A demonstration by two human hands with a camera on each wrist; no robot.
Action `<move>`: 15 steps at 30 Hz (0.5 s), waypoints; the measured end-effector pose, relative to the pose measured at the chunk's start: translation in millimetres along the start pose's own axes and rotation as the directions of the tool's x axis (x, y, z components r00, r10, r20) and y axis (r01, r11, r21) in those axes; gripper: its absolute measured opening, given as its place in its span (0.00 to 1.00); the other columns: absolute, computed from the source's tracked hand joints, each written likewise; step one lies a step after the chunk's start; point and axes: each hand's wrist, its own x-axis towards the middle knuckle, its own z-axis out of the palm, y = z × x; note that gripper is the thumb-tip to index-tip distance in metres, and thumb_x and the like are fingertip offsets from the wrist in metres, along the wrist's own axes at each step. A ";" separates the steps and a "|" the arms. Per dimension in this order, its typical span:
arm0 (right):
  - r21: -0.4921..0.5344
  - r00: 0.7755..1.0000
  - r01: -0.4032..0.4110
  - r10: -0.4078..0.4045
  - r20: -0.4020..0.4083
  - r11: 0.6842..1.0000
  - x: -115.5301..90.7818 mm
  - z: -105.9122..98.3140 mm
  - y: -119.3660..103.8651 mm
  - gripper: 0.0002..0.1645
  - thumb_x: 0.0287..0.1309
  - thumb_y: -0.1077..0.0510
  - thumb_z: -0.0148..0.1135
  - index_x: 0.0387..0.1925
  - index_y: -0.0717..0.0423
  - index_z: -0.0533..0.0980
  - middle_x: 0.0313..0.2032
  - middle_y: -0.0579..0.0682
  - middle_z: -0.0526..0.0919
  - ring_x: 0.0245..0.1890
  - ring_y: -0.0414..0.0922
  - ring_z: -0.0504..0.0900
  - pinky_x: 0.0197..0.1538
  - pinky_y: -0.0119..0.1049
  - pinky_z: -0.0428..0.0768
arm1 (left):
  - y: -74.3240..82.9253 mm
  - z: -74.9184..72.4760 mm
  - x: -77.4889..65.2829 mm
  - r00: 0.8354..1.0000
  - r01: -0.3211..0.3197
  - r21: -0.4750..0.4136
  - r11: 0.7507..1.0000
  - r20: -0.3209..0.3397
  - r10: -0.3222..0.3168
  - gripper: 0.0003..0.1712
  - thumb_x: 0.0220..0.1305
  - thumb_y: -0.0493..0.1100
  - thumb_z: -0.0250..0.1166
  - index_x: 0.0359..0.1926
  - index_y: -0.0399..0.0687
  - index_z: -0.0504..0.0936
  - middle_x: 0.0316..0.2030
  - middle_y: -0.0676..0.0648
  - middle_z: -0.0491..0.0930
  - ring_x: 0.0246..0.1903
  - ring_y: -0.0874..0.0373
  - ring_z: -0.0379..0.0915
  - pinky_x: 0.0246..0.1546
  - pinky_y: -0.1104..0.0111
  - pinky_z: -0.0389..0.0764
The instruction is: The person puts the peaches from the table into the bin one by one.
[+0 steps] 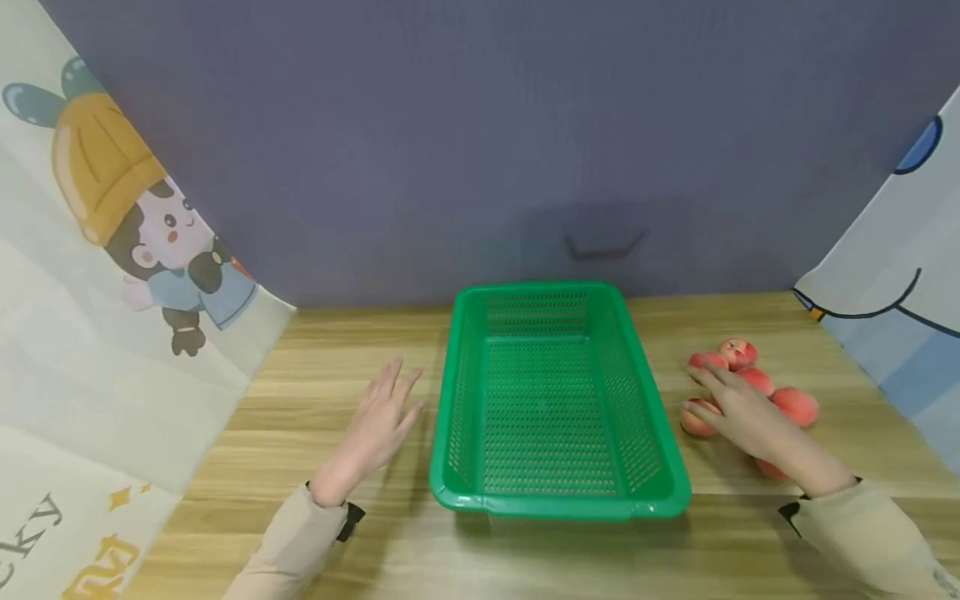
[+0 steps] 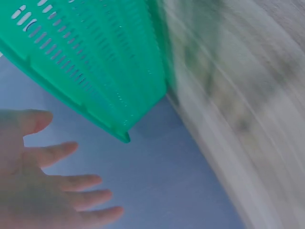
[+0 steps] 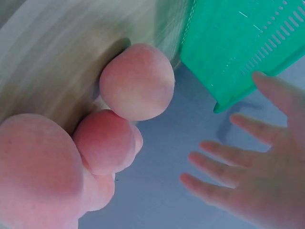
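A green plastic basket (image 1: 555,507) with perforated walls stands in the middle of the wooden table, with nothing inside. To its right lies a cluster of several pink-red peaches (image 1: 795,407). My right hand (image 1: 750,417) hovers over them, fingers spread and holding nothing; part of the cluster is hidden beneath it. The right wrist view shows a peach (image 3: 137,82) below the open palm, apart from the fingers. On the basket's other side my left hand (image 1: 377,421) is held above the table, its fingers extended. The left wrist view shows that hand (image 2: 52,186) beside the basket wall (image 2: 95,62), gripping nothing.
A dark grey-blue panel (image 1: 450,150) rises behind the wooden table (image 1: 330,358). Light sheets with cartoon prints border the left (image 1: 67,333) and right (image 1: 907,258) sides.
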 end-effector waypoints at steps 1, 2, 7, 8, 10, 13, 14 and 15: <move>0.004 1.000 -0.014 0.014 0.023 1.000 0.7 -1.8 -0.3 0.29 0.55 0.54 0.57 0.53 0.70 0.65 0.51 0.70 0.66 0.49 0.64 0.67 0.44 0.57 0.68 | 1.1 -0.6 0.0 1.000 -0.015 -0.013 1.000 -0.008 0.015 0.27 0.64 0.45 0.51 0.62 0.39 0.60 0.64 0.32 0.47 0.63 0.37 0.41 0.59 0.45 0.46; 0.010 0.999 -0.023 0.022 0.043 1.000 1.5 -3.3 -0.7 0.29 0.56 0.54 0.56 0.53 0.70 0.65 0.52 0.69 0.67 0.50 0.63 0.66 0.45 0.57 0.67 | 2.5 -1.6 -0.3 1.000 -0.027 -0.026 0.999 -0.017 0.027 0.27 0.64 0.44 0.52 0.61 0.39 0.61 0.63 0.32 0.48 0.62 0.37 0.43 0.58 0.45 0.47; 0.043 0.993 -0.045 0.040 0.112 0.998 4.6 -7.4 -2.7 0.28 0.58 0.51 0.54 0.53 0.68 0.66 0.52 0.66 0.69 0.52 0.62 0.65 0.48 0.55 0.67 | 10.5 -7.4 -3.7 0.995 -0.095 -0.087 0.992 -0.051 0.090 0.24 0.63 0.41 0.53 0.59 0.40 0.64 0.62 0.35 0.54 0.61 0.39 0.49 0.56 0.45 0.54; 0.054 0.991 -0.048 0.041 0.128 0.997 4.8 -7.8 -2.9 0.28 0.58 0.52 0.54 0.53 0.68 0.66 0.52 0.66 0.68 0.52 0.62 0.64 0.48 0.56 0.66 | 12.6 -8.6 -4.1 0.992 -0.116 -0.096 0.989 -0.062 0.111 0.23 0.63 0.41 0.53 0.59 0.41 0.65 0.62 0.36 0.55 0.61 0.40 0.50 0.56 0.46 0.55; 0.071 0.987 -0.061 0.050 0.153 0.996 4.7 -8.1 -3.1 0.28 0.58 0.52 0.53 0.53 0.68 0.66 0.53 0.66 0.68 0.54 0.63 0.62 0.49 0.57 0.65 | 16.7 -9.7 -4.3 0.981 -0.182 -0.104 0.978 -0.095 0.172 0.23 0.62 0.41 0.54 0.58 0.42 0.66 0.61 0.38 0.58 0.59 0.42 0.54 0.55 0.48 0.59; 0.066 0.986 -0.048 0.036 0.166 0.997 3.0 -6.8 -1.8 0.26 0.58 0.54 0.54 0.53 0.68 0.67 0.53 0.66 0.69 0.54 0.64 0.63 0.48 0.56 0.66 | 22.6 -8.3 -3.7 0.943 -0.311 -0.097 0.945 -0.157 0.294 0.21 0.61 0.41 0.55 0.55 0.41 0.68 0.58 0.39 0.63 0.57 0.44 0.60 0.54 0.51 0.63; 0.023 0.986 -0.009 0.005 0.164 1.000 2.1 -6.0 -0.7 0.25 0.57 0.56 0.54 0.52 0.68 0.67 0.52 0.66 0.70 0.53 0.64 0.64 0.48 0.55 0.67 | 24.3 -7.2 -3.7 0.925 -0.355 -0.090 0.931 -0.179 0.336 0.20 0.61 0.41 0.55 0.54 0.41 0.69 0.57 0.38 0.64 0.56 0.44 0.61 0.53 0.52 0.65; -0.042 0.986 0.037 -0.030 0.163 0.998 1.0 -4.9 0.6 0.24 0.55 0.58 0.56 0.52 0.67 0.68 0.51 0.64 0.71 0.51 0.62 0.67 0.48 0.53 0.68 | 26.3 -6.2 -3.9 0.907 -0.395 -0.086 0.915 -0.197 0.373 0.20 0.61 0.42 0.56 0.53 0.40 0.70 0.56 0.38 0.65 0.55 0.45 0.62 0.52 0.53 0.66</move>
